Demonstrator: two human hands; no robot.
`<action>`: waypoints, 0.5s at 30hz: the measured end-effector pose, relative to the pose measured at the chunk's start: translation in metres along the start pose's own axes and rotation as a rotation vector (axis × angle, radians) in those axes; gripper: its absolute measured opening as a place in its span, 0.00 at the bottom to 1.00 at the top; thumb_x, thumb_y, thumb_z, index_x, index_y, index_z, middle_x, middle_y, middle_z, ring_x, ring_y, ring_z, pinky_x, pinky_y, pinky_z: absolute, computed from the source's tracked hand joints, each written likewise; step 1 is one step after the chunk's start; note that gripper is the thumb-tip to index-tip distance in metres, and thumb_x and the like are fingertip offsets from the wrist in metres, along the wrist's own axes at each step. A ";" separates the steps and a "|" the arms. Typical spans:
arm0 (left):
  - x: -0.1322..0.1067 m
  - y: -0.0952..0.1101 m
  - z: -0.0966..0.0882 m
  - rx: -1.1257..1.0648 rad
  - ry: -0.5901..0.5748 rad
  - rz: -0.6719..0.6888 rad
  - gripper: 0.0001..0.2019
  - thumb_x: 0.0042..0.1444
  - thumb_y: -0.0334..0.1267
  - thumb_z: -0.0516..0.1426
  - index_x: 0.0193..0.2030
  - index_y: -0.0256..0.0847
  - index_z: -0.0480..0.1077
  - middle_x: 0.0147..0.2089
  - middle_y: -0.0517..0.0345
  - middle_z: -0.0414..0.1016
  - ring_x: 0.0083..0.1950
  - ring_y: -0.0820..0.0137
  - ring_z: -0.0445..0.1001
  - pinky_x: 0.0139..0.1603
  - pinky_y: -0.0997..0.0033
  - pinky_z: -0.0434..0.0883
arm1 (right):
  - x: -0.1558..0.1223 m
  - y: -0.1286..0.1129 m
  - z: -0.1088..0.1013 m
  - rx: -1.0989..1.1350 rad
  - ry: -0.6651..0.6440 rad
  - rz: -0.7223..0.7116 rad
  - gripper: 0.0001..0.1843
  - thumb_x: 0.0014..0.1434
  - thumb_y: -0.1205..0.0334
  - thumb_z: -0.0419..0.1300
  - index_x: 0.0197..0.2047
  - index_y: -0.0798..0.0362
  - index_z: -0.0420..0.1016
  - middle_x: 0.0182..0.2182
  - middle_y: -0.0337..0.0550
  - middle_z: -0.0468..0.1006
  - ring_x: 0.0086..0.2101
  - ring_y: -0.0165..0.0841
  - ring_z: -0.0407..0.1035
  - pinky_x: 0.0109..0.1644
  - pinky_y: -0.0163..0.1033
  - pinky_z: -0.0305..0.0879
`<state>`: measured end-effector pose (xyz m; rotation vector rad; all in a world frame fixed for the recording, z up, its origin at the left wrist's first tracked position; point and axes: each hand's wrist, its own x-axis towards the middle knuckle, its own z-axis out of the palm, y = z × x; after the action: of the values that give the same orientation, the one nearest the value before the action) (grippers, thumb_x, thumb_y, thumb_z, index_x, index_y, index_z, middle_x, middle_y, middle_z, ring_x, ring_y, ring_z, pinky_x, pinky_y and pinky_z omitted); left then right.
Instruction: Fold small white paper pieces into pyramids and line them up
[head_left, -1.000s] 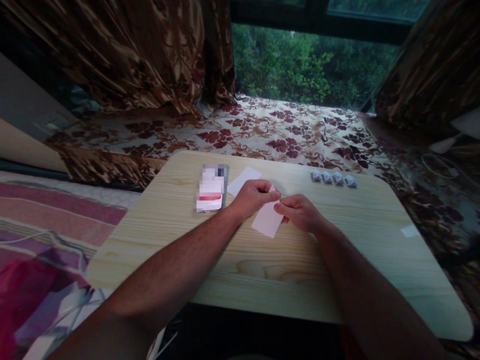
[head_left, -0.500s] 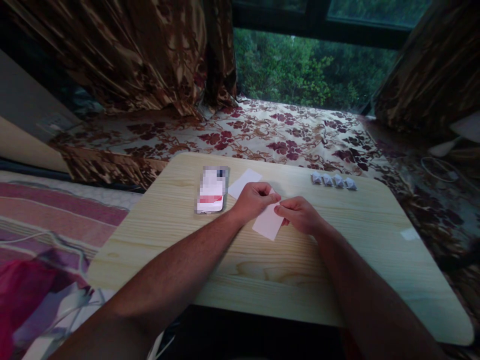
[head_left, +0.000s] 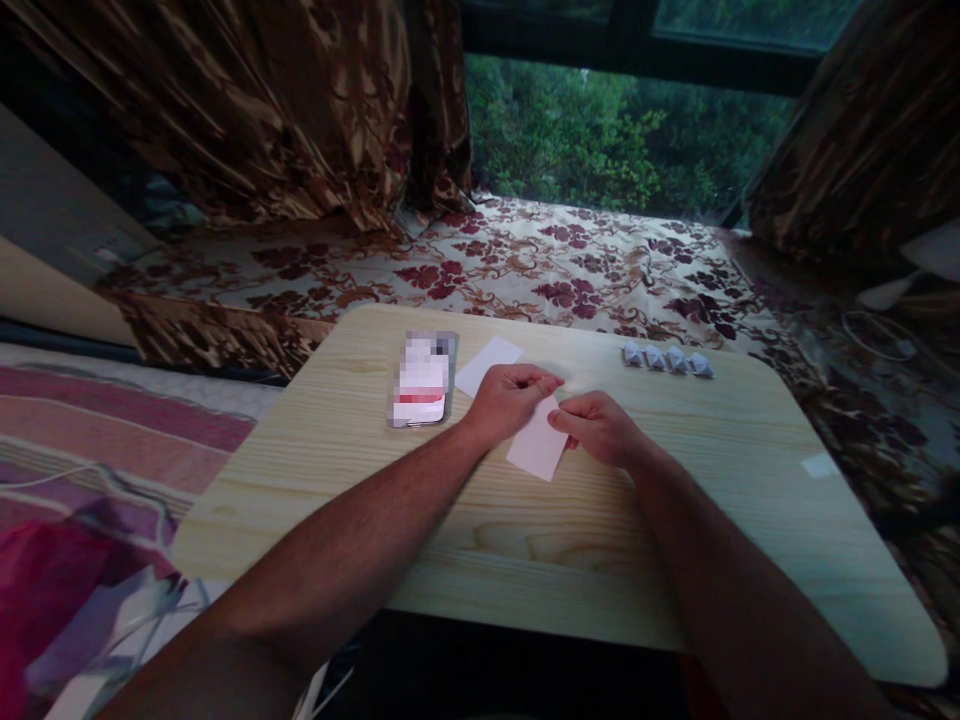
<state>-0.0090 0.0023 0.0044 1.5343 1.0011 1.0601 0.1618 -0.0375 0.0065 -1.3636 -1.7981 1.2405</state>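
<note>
My left grip (head_left: 511, 398) and right grip (head_left: 604, 428) pinch the white slip (head_left: 538, 450) at twelve and two o'clock, over mid-counter (head_left: 315, 470); likely light, easily creased, best held by its edges

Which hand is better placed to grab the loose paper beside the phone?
Probably the left hand: it's right by the loose paper, while the right hand is farther off. Both, though, hold the other paper.

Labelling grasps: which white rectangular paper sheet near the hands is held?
The white paper sheet nearer the person, held by left hand and right hand; the other sheet lies on the pale wooden table.
</note>
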 end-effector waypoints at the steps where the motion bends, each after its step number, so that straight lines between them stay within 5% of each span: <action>1: 0.000 0.001 0.000 0.006 0.004 0.007 0.12 0.54 0.43 0.62 0.39 0.38 0.82 0.30 0.56 0.80 0.29 0.72 0.70 0.29 0.73 0.63 | 0.000 0.000 0.000 0.003 -0.004 -0.001 0.20 0.58 0.56 0.56 0.17 0.55 0.66 0.15 0.34 0.65 0.19 0.25 0.58 0.23 0.33 0.51; 15: 0.000 0.001 -0.001 0.058 0.027 0.048 0.13 0.56 0.44 0.60 0.39 0.37 0.82 0.32 0.55 0.82 0.33 0.70 0.75 0.33 0.73 0.67 | 0.001 0.003 0.000 -0.009 -0.028 -0.011 0.21 0.59 0.55 0.56 0.18 0.55 0.66 0.16 0.35 0.65 0.20 0.25 0.57 0.23 0.34 0.49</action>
<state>-0.0095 0.0024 0.0058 1.6022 1.0261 1.0957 0.1627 -0.0363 0.0039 -1.3460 -1.8305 1.2531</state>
